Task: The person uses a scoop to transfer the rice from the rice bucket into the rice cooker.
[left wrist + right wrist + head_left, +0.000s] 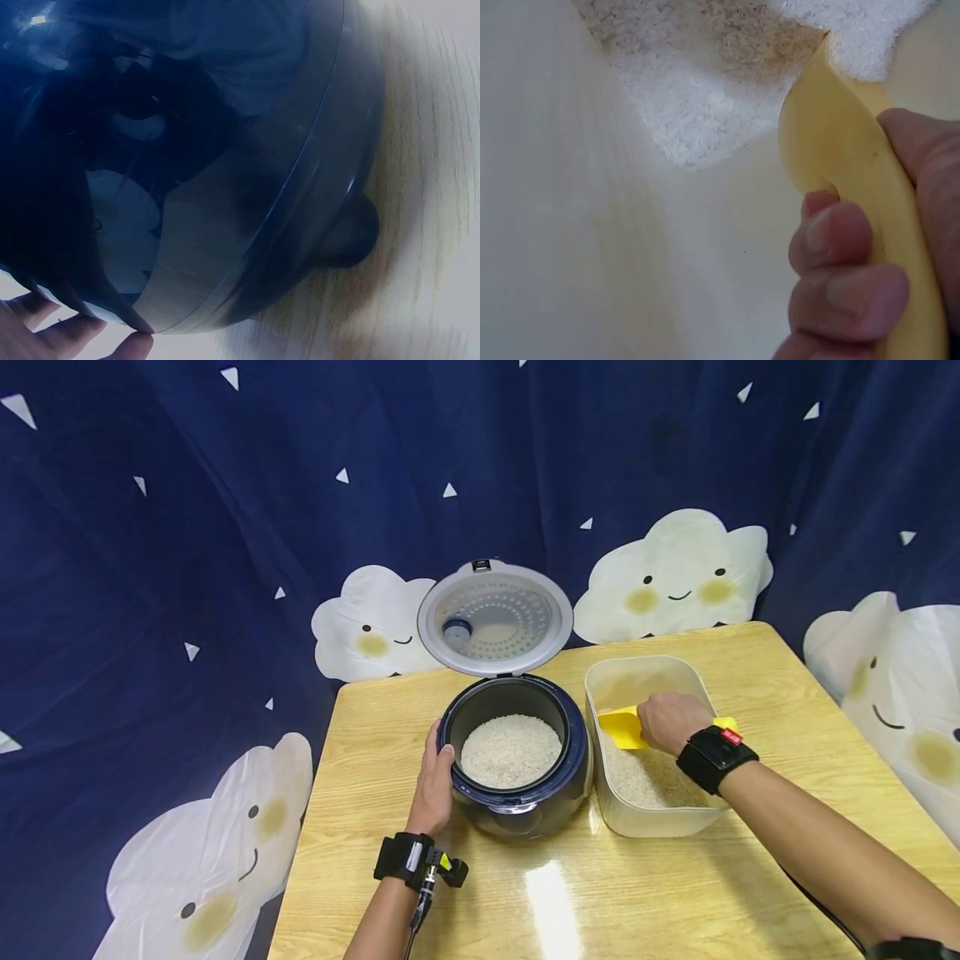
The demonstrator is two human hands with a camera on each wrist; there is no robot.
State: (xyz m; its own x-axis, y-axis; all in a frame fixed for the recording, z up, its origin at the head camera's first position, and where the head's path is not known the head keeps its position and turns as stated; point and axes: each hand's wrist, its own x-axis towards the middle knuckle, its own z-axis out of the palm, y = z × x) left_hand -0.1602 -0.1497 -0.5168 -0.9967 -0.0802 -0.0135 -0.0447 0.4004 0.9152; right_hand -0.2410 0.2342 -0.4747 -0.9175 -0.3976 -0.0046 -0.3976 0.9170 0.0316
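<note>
A dark blue rice cooker [517, 793] stands on the wooden table with its lid [495, 618] swung up. White rice [512, 750] fills its inner pot. My left hand [435, 781] rests flat against the cooker's left side; its fingertips [82, 330] show beside the glossy shell [225, 172] in the left wrist view. My right hand [670, 720] grips a yellow scoop [624, 727] inside a clear plastic container [652, 814] that holds rice [645, 781]. In the right wrist view my fingers [840, 270] curl round the scoop [847, 157] above the rice [705, 90].
The wooden table [570, 893] extends toward me in front of the cooker and container. A dark blue curtain [225, 485] with white cloud figures hangs behind and around the table. Black bands sit on both wrists.
</note>
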